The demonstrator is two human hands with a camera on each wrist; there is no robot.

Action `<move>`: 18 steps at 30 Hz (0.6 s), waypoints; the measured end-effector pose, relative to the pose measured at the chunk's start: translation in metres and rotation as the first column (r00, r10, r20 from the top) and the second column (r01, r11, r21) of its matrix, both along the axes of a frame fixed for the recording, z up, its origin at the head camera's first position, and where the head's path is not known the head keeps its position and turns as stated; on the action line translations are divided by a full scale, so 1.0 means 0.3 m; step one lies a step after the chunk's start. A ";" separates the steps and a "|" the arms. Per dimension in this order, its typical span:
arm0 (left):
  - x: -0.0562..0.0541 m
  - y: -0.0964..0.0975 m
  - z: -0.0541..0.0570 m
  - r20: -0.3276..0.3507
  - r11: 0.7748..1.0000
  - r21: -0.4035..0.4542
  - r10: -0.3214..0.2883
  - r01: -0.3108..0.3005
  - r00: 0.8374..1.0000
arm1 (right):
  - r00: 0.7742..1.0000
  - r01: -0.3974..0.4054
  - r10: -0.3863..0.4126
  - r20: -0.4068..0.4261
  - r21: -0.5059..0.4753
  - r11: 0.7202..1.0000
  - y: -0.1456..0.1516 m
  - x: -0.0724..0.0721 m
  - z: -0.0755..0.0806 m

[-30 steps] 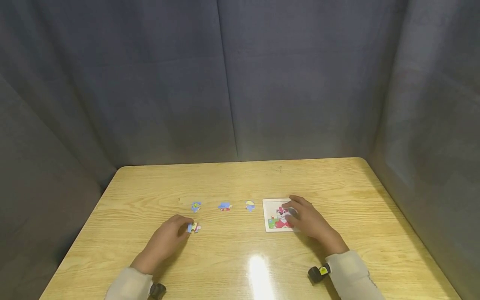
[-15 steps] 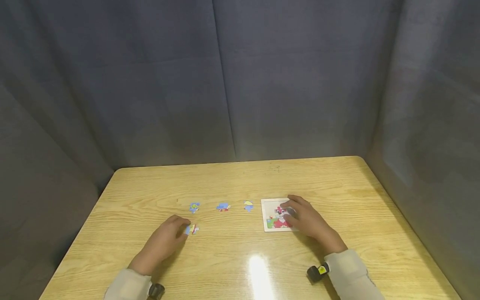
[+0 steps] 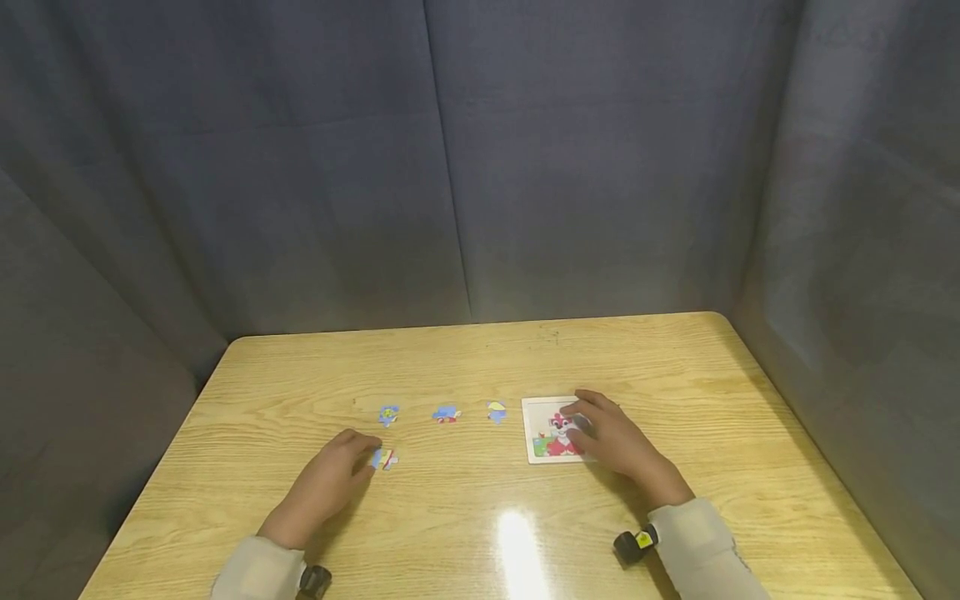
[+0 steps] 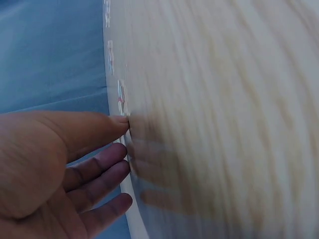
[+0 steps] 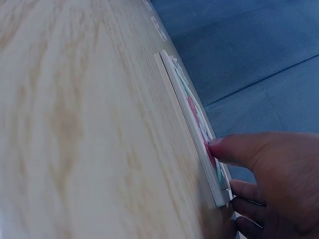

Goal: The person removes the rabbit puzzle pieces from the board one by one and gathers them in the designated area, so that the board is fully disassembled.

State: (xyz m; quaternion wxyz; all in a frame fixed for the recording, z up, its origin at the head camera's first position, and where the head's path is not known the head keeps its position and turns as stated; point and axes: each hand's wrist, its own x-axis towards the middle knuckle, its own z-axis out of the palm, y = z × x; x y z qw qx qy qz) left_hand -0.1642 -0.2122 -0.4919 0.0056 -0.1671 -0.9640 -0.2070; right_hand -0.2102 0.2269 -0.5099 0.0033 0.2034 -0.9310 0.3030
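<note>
In the head view my left hand [image 3: 330, 483] is at a blue, yellow and red jigsaw piece [image 3: 387, 458] on the table, thumb and forefinger pinching its left side. The left wrist view shows the thumb [image 4: 94, 132] down at the tabletop beside a piece. My right hand [image 3: 618, 437] rests on a white-edged puzzle tray [image 3: 531, 425] holding a partly filled red and white animal picture [image 3: 561, 437]. In the right wrist view, its thumb [image 5: 237, 148] touches the tray's near part and the other fingers reach past its corner. The hand hides the tray's right side.
Behind the hands, three loose jigsaw pieces lie in a row: a left one [image 3: 388, 414], a middle one [image 3: 447, 414] and one by the tray [image 3: 497, 411]. Grey curtains [image 3: 315, 167] enclose the wooden table [image 3: 450, 533] at its back and sides.
The whole head view has shifted slightly left. Both hands stay at the same places beside the jigsaw piece and on the tray. The loose pieces keep their row.
</note>
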 end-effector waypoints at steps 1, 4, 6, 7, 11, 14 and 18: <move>0.001 0.001 0.000 -0.007 1.000 -0.007 0.001 -0.001 1.000 | 1.000 0.000 0.000 0.001 -0.001 1.000 0.000 0.000 0.000; 0.003 0.002 -0.001 -0.008 1.000 -0.014 0.006 -0.006 1.000 | 1.000 -0.001 0.001 0.002 -0.005 1.000 0.000 0.003 0.001; 0.003 0.001 -0.003 -0.006 1.000 -0.014 0.008 -0.008 1.000 | 1.000 -0.002 0.002 0.006 -0.008 1.000 0.000 0.004 0.002; 0.004 0.001 -0.003 -0.005 1.000 -0.013 0.006 -0.006 1.000 | 1.000 -0.002 0.002 0.007 -0.008 1.000 0.000 0.005 0.002; 0.004 -0.003 -0.006 0.008 1.000 -0.012 0.001 -0.001 1.000 | 1.000 -0.001 0.001 0.003 -0.005 1.000 0.002 0.004 0.001; 0.003 -0.004 -0.006 0.013 1.000 -0.015 -0.007 0.007 1.000 | 1.000 -0.002 0.002 -0.008 0.001 1.000 0.003 0.002 -0.001; 0.005 -0.005 0.001 0.025 1.000 -0.020 -0.006 0.007 1.000 | 1.000 -0.002 0.002 -0.002 0.005 1.000 0.004 0.000 -0.005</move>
